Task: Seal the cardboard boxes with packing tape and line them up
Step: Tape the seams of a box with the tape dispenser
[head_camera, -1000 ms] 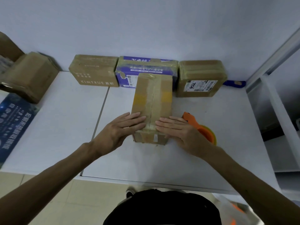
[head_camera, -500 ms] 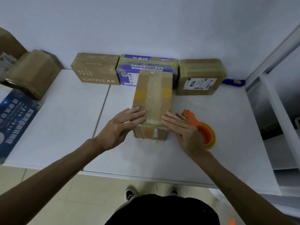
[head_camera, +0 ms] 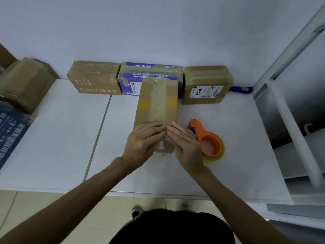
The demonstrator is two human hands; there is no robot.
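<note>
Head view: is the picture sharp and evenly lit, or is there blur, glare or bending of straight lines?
Head view: dim, soft light, no hard shadows; print on the KIMTRUE box reads sharp, though the wide lens tilts that box outward; the white shelf at right is smeared.

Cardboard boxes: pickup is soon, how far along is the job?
Done: the KIMTRUE box, purple box and labelled box stand taped in a row against the wall. In hand: the long box has tape along its seam; the left hand and right hand press its near end, tape dispenser beside it. Left: moving it into the row; the far-left box sits apart, sealing unclear.
</note>
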